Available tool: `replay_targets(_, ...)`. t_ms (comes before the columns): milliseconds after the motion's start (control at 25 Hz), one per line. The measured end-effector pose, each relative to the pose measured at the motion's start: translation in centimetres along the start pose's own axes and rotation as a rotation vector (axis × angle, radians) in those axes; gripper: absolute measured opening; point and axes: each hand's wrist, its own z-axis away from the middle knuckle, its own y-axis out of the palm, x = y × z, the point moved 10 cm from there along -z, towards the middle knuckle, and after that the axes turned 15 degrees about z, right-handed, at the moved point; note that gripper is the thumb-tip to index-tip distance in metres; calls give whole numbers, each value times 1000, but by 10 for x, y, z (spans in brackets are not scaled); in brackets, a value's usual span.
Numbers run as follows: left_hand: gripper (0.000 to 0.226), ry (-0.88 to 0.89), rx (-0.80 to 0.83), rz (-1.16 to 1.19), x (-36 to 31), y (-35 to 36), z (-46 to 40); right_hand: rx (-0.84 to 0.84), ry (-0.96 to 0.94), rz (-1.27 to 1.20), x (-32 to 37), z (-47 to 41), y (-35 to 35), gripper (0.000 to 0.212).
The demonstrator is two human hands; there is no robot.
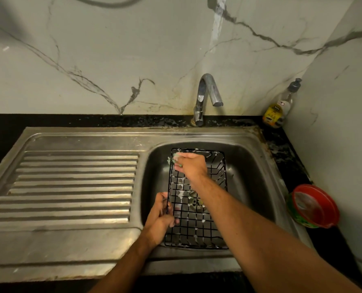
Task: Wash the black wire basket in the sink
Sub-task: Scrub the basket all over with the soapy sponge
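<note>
Head view. Marble-patterned walls meet a black counter [4,127] carrying a steel sink [258,187]; its ribbed drainboard [74,182] fills the left side. A black wire basket [197,225], flecked with suds, lies in the basin from far edge to near edge, with open room to its right. Left hand [160,220] grips the basket's left rim. Right hand [191,166] pinches a green scrubber [172,160] at the far-left corner. A tap [207,96] stands behind the basin. A soap bottle [279,106] occupies the counter's far-right corner, label unreadable; a red tub [315,206] sits at the right edge.
</note>
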Motion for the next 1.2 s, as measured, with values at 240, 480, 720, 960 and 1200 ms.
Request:
replay_targets(240, 70, 49, 16, -34, 0, -5, 1, 42, -138, 638, 5, 11, -1, 10)
replay_targets(480, 73, 54, 36, -5, 6, -6, -3, -23, -953, 1910, 63, 37, 11, 36)
replay_targets(720, 75, 14, 0, 29, 7, -4, -8, -122, -624, 2001, 54, 30, -35, 24)
replay_targets(960, 68, -14, -48, 11, 10, -8, -9, -133, -698, 1893, 67, 28, -68, 19)
replay_targets(1200, 66, -31, -67, -29, 7, -9, -8, -84, -367, 1651, 49, 35, -93, 15)
